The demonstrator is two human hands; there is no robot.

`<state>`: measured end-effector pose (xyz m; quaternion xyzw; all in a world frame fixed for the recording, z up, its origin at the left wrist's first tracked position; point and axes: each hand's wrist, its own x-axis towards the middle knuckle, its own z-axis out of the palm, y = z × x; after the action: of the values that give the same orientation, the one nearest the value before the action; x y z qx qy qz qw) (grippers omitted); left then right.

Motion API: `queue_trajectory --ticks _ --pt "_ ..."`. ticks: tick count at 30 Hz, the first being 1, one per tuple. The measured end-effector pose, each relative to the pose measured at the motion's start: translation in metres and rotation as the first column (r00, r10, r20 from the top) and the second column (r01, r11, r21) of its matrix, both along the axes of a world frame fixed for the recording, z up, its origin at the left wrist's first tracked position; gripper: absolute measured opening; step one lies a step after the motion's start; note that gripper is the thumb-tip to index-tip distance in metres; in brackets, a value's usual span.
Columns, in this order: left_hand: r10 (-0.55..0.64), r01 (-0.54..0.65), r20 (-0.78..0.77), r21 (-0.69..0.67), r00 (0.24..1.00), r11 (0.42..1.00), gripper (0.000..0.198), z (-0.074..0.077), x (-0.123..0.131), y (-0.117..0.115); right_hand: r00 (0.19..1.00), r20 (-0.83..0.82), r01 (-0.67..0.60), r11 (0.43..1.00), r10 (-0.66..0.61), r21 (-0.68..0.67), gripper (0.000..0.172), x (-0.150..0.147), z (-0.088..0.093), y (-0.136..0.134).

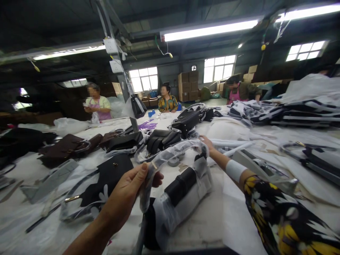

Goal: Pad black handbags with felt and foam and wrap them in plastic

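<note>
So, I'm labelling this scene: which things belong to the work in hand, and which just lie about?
In the work:
wrapped strap, pinched by left hand, right hand at its far end
black bag under it

Apparently just lying about:
brown bag
purple strips

The counter [202, 221] was viewed from the wearer's head, forward and down, with the fingers [143, 170] caught close and windows [220, 69] far beyond.

The plastic-wrapped handle [182, 146] at centre partly hid the right hand [208, 144]; the floral sleeve [287, 216] was cut off lower right; far left, black goods [22, 141] blurred.
</note>
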<state>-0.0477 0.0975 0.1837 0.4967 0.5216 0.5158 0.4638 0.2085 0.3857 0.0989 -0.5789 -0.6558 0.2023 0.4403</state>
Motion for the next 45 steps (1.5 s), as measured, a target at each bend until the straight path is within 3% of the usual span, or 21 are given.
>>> queue_trajectory --ticks 2,4,6,7,10,13,16,22,27,33,37,41,45 --pt "-0.021 0.022 0.015 -0.01 1.0 1.0 0.046 0.006 0.0 0.003 0.992 -0.094 0.089 0.993 -0.081 0.082 0.057 0.023 0.014 -0.023" --pt "-0.038 0.038 0.013 -0.011 0.999 0.999 0.043 0.012 -0.001 0.006 0.964 -0.244 0.165 0.96 -0.108 0.226 0.076 0.046 0.029 -0.062" --pt "-0.062 0.062 -0.015 0.0 0.998 0.998 0.04 0.017 -0.004 0.01 0.907 -0.422 0.164 0.906 0.017 0.389 0.084 0.061 0.042 -0.117" --pt "-0.078 0.078 -0.031 0.0 0.996 0.997 0.038 0.019 -0.005 0.012 0.885 -0.454 0.108 0.906 0.1 0.41 0.084 0.064 0.047 -0.147" --pt "-0.115 0.113 -0.044 -0.044 0.992 0.993 0.036 0.023 -0.007 0.017 0.851 -0.433 -0.174 0.937 0.297 0.302 0.075 0.051 0.053 -0.227" --pt "-0.136 0.135 -0.019 -0.077 0.99 0.988 0.04 0.025 -0.002 0.017 0.771 -0.463 -0.442 0.891 0.438 0.107 0.054 0.02 0.047 -0.265" --pt "-0.159 0.158 -0.02 -0.058 0.987 0.986 0.044 0.027 0.008 0.011 0.689 -0.564 -0.522 0.851 0.456 0.05 0.051 -0.014 0.038 -0.261" --pt "-0.124 0.131 -0.101 0.068 0.987 0.989 0.042 0.032 0.021 -0.001 0.575 -0.678 -0.469 0.864 0.457 0.184 0.052 -0.06 0.042 -0.24" --pt "-0.064 0.098 -0.225 0.141 0.972 0.985 0.032 0.037 0.022 0.0 0.549 -0.651 -0.475 0.836 0.525 0.273 0.042 -0.069 0.054 -0.247" --pt "-0.037 0.088 -0.32 0.145 0.947 0.985 0.04 0.039 0.024 0.003 0.56 -0.71 -0.373 0.895 0.428 0.246 0.057 -0.074 0.053 -0.244" --pt "-0.147 0.185 -0.369 0.071 0.918 0.98 0.047 0.041 0.021 0.004 0.551 -0.696 -0.392 0.879 0.46 0.271 0.051 -0.073 0.058 -0.247" --pt "-0.223 0.234 -0.342 -0.011 0.913 0.972 0.043 0.037 0.019 0.009 0.622 -0.591 -0.415 0.857 0.513 0.306 0.045 -0.064 0.066 -0.244" --pt "-0.192 0.171 -0.225 -0.108 0.955 0.979 0.039 0.029 0.024 0.012 0.836 -0.321 -0.333 0.877 0.444 0.346 0.041 -0.049 0.072 -0.239"
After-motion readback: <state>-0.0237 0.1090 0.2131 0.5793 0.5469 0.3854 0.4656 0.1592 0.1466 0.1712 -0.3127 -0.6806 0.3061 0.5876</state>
